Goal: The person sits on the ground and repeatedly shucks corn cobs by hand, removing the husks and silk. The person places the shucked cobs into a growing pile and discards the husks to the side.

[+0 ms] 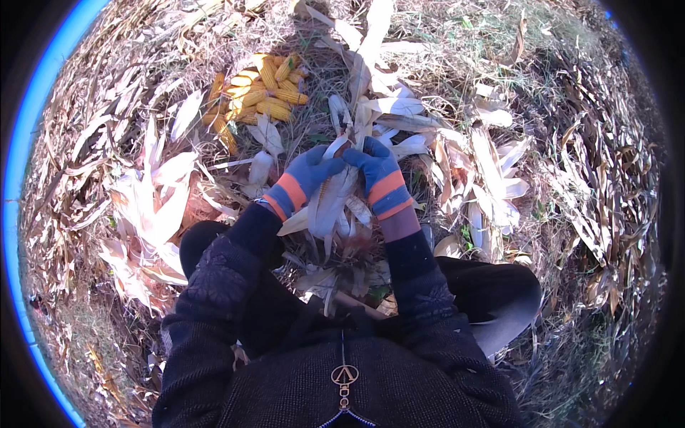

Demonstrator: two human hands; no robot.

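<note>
My left hand (310, 174) and my right hand (377, 166) both wear blue-grey knitted gloves with orange bands at the cuffs. Between them they grip a corn ear in its husk (334, 200), partly opened, with a narrow strip of yellow kernels showing near my left hand. Pale husk leaves hang from it towards my lap. My thumbs nearly meet at its upper end, and the gloves hide part of it. Beyond my left hand lies a heap of husked yellow corn cobs (259, 93) on dry grass.
Loose dry husks (160, 208) lie at the left, with more husks (495, 182) at the right. A long pale dry leaf (369, 59) stretches away beyond my hands. Flattened dry corn stalks (604, 198) cover the ground at the far right. My crossed legs (487, 294) border the near side.
</note>
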